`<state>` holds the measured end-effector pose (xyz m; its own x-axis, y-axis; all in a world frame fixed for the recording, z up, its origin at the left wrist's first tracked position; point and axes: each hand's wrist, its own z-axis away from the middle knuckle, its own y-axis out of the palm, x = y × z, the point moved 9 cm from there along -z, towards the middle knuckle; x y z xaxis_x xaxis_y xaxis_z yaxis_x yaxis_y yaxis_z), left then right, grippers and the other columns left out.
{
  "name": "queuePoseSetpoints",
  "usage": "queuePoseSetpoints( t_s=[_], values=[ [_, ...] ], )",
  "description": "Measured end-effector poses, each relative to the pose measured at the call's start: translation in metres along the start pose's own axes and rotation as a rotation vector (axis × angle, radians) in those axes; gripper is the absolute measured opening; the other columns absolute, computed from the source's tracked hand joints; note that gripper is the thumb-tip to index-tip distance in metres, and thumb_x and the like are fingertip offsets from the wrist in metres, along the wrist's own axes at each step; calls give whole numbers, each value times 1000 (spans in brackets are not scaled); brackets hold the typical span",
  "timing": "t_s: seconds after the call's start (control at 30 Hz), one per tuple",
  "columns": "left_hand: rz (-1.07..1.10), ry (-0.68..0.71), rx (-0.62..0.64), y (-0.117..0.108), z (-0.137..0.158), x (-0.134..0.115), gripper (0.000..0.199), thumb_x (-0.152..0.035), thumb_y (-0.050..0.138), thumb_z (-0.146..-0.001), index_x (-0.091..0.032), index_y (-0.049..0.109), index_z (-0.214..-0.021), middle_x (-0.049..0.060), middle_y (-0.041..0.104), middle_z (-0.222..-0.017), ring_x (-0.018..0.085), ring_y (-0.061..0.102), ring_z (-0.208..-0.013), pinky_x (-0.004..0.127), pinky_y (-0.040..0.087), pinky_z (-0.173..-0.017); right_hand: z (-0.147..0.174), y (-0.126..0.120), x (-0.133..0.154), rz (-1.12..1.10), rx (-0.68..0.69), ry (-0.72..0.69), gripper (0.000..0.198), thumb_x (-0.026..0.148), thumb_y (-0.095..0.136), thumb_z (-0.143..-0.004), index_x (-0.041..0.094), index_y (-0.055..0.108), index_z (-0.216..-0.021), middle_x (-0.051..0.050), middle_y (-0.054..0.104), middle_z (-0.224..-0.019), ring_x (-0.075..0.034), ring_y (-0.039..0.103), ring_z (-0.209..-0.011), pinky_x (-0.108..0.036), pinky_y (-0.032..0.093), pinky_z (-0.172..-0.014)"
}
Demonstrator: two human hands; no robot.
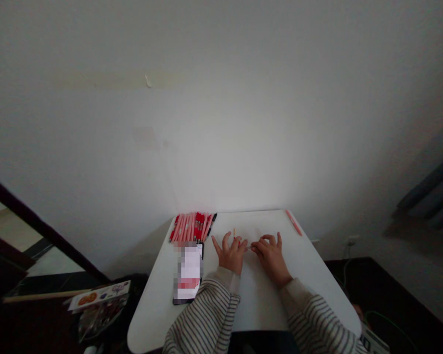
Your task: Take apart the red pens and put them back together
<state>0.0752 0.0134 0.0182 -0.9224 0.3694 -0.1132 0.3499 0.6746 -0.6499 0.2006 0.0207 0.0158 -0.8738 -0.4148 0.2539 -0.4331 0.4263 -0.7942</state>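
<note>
My left hand (231,255) and my right hand (271,256) meet near the middle of the white table (260,314). Thumb and index finger of each are pinched together, while the other fingers are raised and spread. A small, thin, pale piece (248,248) shows between the two pinches; its kind is too small to tell. Just beyond my left hand's fingers is a slim orange-yellow tip (234,231), partly hidden by them. Left of my hands lies a row of several pink and red pens (187,227), with a dark pen (210,226) at its right end.
A single pink-red pen (294,222) lies by the table's far right edge. The phone (188,273), its screen blurred, rests left of my left forearm. Behind the table rises a grey-white wall (243,123). A bag with printed sheets (101,297) stands off the left side.
</note>
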Motion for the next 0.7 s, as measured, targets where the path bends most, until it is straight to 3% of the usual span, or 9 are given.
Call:
queuePoseSetpoints(
  t_s=[0.1,0.27,0.4,0.7],
  values=[
    [-8,43,-78,-8,-1,-5,18,-24,56,-83,-37,64,-93,-7,70,-84,22,56,-104,68,-7,-109,-1,4,-1,-5,39,7,19,32,47,-91,27,65,-90,1,67,-87,-22,51,-104,-62,8,-108],
    [-101,124,-154,-18,-3,-15,11,-22,56,-84,-29,64,-81,-7,66,-73,17,57,-94,65,-5,-112,-3,3,-2,-11,72,-14,18,28,46,-92,28,64,-95,1,69,-88,-21,52,-103,-64,7,-108],
    [-134,122,-131,-16,-4,-17,10,-25,57,-84,-26,62,-76,-6,65,-70,16,56,-92,65,-4,-111,-5,1,2,4,111,-97,20,29,50,-90,33,63,-103,1,70,-88,-21,53,-99,-66,5,-107],
    [-145,135,-38,-8,-3,-21,17,-30,51,-87,-25,61,-74,-5,62,-68,16,54,-85,63,0,-113,-10,-7,7,41,131,-110,11,28,55,-88,29,65,-87,3,69,-80,-21,55,-96,-67,4,-106]
  ],
)
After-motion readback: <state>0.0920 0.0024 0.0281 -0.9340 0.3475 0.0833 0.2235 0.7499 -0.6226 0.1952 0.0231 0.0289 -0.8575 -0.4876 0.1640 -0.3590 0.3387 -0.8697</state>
